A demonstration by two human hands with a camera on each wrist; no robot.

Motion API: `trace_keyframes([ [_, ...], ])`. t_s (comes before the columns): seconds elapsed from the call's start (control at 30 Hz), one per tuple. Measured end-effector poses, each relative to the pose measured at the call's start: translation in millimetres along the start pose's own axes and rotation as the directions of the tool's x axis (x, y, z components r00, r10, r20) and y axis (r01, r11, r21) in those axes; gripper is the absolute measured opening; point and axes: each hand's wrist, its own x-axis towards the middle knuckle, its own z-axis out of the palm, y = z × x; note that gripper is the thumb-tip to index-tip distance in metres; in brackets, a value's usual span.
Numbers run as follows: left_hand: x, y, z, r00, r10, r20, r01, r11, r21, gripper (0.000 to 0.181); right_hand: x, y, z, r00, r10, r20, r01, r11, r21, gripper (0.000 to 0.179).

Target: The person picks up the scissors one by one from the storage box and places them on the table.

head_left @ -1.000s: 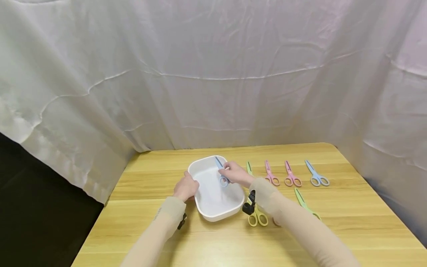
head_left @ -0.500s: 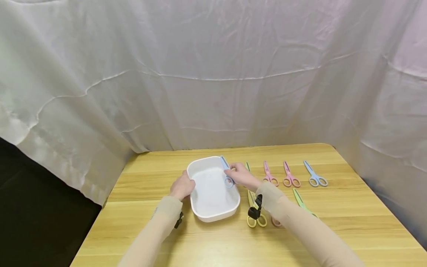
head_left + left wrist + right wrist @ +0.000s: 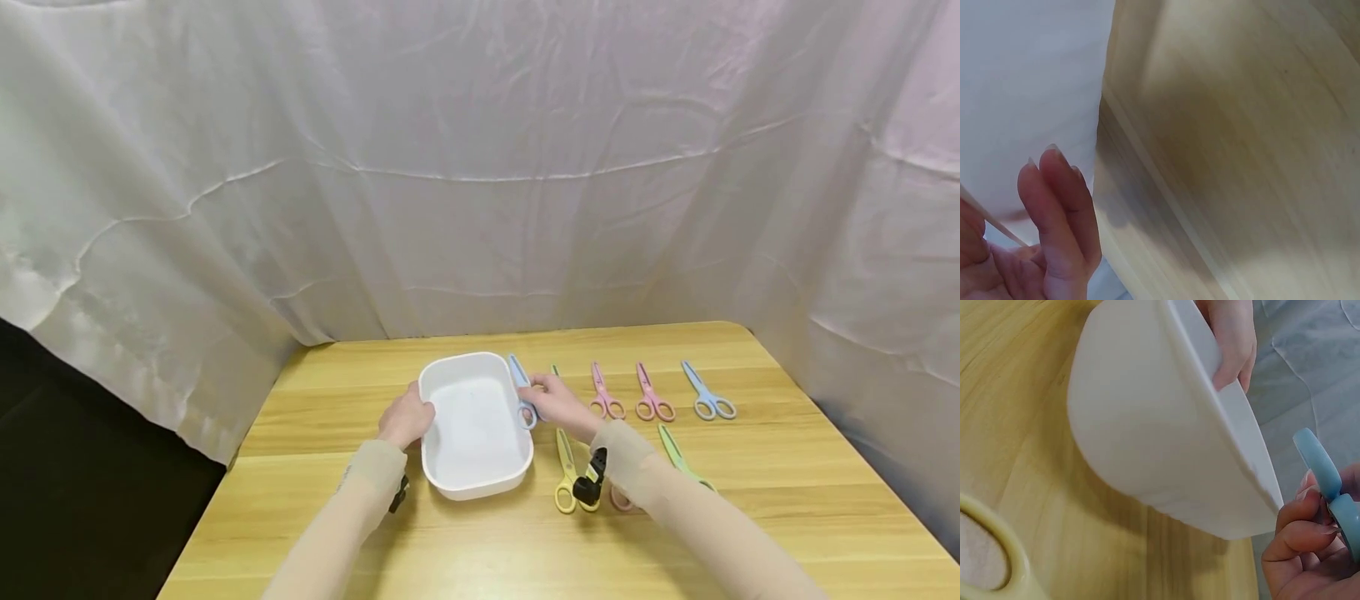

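Note:
My left hand (image 3: 406,417) grips the left rim of a white plastic basin (image 3: 480,486), thumb over the rim inside and fingers outside; the left wrist view shows those fingers (image 3: 1063,212). Light blue scissors (image 3: 518,372) are pinched in my right hand (image 3: 558,406), blades pointing away from me, at the basin's right rim. From the right wrist, the blue handle loops (image 3: 1318,461) stick out between thumb and fingers, beside the basin wall (image 3: 1141,412). Nearest to my right wrist lie yellow scissors (image 3: 566,457), their handles partly covered by the wrist camera.
On the wooden table (image 3: 315,483), pink scissors (image 3: 600,382), another pink pair (image 3: 647,383) and blue scissors (image 3: 697,383) lie at right. Green scissors (image 3: 675,448) and a pinkish handle (image 3: 621,498) are partly under my right arm. A pale curtain (image 3: 480,233) hangs behind.
My right hand has moved right with the blue scissors, from over the basin's inside to its right rim. The basin and my left hand have shifted slightly left.

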Motion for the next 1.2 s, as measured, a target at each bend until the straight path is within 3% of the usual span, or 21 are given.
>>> trace_keyframes([
  [0.3,5.3,-2.4,1.3,1.000,0.000,-0.016,0.000,1.000,0.024,0.058,-7.4,5.9,-8.5,1.000,0.024,-0.016,-0.024,0.999,0.027,0.033],
  [0.57,6.6,-1.1,2.8,0.999,0.010,-0.030,-0.008,0.998,0.059,0.059,-16.8,8.8,-25.3,0.999,0.016,-0.028,-0.017,0.999,-0.036,0.028],
  [0.87,7.5,-0.8,2.4,1.000,-0.001,-0.029,0.003,0.997,0.083,0.061,-30.0,16.5,-51.0,0.995,0.032,-0.093,-0.041,0.994,-0.100,0.046],
  [1.0,7.3,-0.4,2.4,1.000,0.001,-0.026,0.001,0.996,0.090,0.062,-35.5,24.2,-61.8,0.991,0.063,-0.118,-0.075,0.992,-0.097,0.046],
  [1.2,7.3,0.0,3.4,1.000,-0.005,-0.019,0.007,0.995,0.098,0.064,-46.4,33.8,-80.4,0.990,0.053,-0.128,-0.067,0.992,-0.109,0.046],
])
